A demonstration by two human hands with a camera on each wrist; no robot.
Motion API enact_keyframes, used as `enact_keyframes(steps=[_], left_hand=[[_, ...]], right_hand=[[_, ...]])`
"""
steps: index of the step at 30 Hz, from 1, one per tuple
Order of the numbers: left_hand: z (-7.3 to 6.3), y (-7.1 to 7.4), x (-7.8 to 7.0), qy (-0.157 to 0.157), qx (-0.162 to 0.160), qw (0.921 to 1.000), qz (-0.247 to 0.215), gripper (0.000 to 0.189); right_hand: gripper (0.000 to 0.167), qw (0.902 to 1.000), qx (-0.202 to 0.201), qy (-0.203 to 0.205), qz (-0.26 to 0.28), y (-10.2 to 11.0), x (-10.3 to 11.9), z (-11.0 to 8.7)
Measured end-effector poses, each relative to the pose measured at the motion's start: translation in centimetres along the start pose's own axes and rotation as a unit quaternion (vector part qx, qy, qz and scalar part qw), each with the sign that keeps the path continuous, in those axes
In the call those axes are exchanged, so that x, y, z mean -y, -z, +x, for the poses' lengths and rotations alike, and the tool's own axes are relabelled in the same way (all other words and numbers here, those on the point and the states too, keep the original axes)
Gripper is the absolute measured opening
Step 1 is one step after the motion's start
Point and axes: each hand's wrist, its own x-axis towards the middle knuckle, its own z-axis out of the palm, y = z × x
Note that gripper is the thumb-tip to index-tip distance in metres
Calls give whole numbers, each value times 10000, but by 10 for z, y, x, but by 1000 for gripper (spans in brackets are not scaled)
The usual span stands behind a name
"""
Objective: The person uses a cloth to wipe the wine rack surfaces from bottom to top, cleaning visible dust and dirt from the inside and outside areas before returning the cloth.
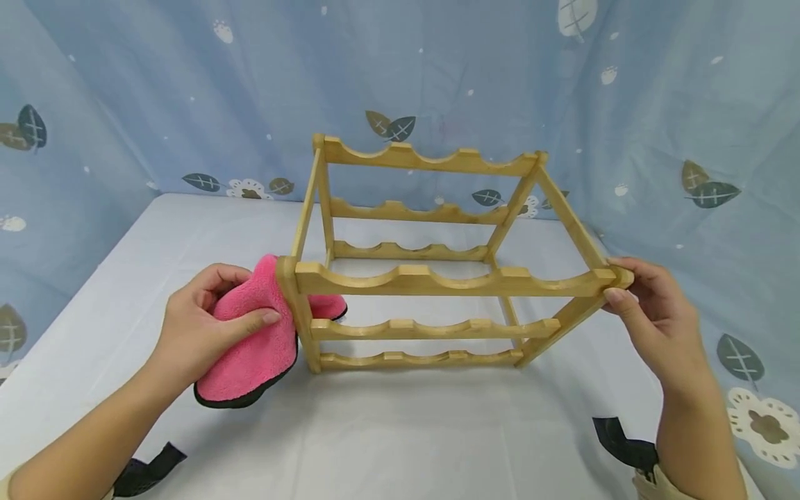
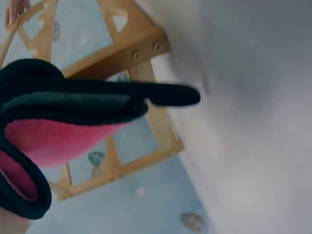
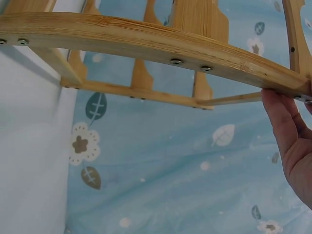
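Note:
A wooden wine rack (image 1: 425,280) with scalloped rails stands on the white surface in the head view. My right hand (image 1: 656,319) grips its upper right front corner, thumb in front. In my left hand (image 1: 200,326) a pink cloth (image 1: 256,354) with a black edge is pinched between thumb and fingers. The cloth lies against the rack's left front post (image 1: 294,298), and part of it shows behind that post. The left wrist view has the folded cloth (image 2: 63,141) hiding most of the left hand. Screw heads dot the rack's side post (image 3: 146,44) in the right wrist view.
A white-covered table (image 1: 400,430) lies under the rack. Blue curtain fabric (image 1: 437,69) printed with leaves and flowers hangs behind it and along both sides. Black straps (image 1: 625,444) hang near both wrists.

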Motion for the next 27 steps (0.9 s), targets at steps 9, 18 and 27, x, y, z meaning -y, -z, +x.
enact_keyframes(steps=[9, 18, 27], left_hand=[[0, -11, 6, -1579, -319, 9841, -753, 47], [1, -18, 5, -1664, -440, 9809, -906, 51], [39, -19, 9, -907, -615, 9931, -418, 39]], right_hand=[[36, 9999, -70, 29, -151, 0, 2, 2], [35, 9990, -106, 122, -422, -3, 4, 2], [40, 9990, -153, 252, 330, -11, 11, -4]])
